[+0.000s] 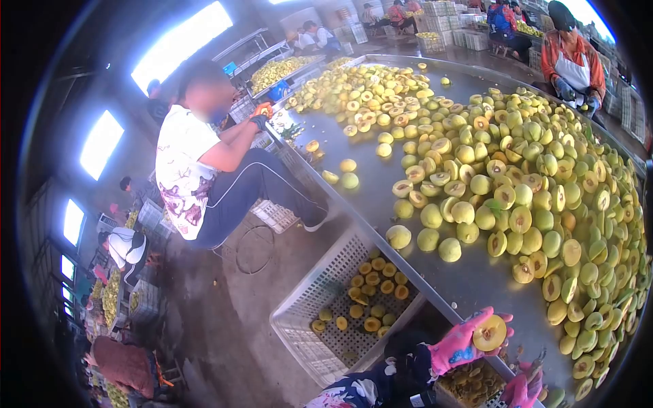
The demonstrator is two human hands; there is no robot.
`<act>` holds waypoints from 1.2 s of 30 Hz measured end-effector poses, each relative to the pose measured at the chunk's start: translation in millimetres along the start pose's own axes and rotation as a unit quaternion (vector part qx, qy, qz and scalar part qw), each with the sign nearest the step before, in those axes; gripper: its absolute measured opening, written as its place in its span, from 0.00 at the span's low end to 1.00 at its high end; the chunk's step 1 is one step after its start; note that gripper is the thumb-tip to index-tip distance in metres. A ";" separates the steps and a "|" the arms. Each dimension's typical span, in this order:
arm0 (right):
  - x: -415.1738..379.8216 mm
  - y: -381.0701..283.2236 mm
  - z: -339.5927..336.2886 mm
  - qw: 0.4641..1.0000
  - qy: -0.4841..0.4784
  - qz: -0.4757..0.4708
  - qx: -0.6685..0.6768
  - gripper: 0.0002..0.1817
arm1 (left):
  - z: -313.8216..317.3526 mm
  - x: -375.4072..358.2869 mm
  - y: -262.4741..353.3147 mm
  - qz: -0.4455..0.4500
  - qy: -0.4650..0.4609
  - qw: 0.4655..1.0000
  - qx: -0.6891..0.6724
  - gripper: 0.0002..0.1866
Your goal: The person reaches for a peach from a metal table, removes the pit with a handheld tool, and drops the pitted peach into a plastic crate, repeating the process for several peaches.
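Left hand [457,345], pink glove: fingers [481,314] part-open and bent around the edge of a halved fruit [490,333], holding it with the cut face showing. Fruit is above the near edge of the metal worktop [469,285], apart from the fruit pile [464,212]. Right hand [522,390], pink glove, near the frame's lower edge: finger opening and grip cannot be told; slim grey object [540,358] beside it, too blurred to identify. Perforated crate [316,289] beside worktop, cut fruit inside.

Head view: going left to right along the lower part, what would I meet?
Worker in brown, plastic crate, left hand, right hand, lower end of the fruit pile.
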State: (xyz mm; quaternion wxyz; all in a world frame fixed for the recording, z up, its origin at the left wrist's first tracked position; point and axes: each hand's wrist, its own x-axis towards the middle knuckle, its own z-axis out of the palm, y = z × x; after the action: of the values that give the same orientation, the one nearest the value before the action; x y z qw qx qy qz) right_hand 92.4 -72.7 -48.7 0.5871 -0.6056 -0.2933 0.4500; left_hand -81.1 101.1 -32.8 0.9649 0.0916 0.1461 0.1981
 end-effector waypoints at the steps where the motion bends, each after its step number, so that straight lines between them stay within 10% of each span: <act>1: -0.2 0.4 -0.2 1.000 -0.001 0.002 0.001 0.15 | -0.5 0.8 -0.6 -0.005 0.005 1.000 0.011 0.29; 36: -4.9 -10.7 -2.3 0.982 -0.095 0.093 0.133 0.10 | -3.3 15.2 -13.5 0.027 -0.013 0.998 0.050 0.28</act>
State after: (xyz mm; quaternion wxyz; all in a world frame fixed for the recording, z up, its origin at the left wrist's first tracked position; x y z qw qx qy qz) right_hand 94.3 -76.6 -37.5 0.5873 -0.5014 -0.2278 0.5931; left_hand -64.1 95.6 -42.9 0.9553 0.1464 0.1403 0.2151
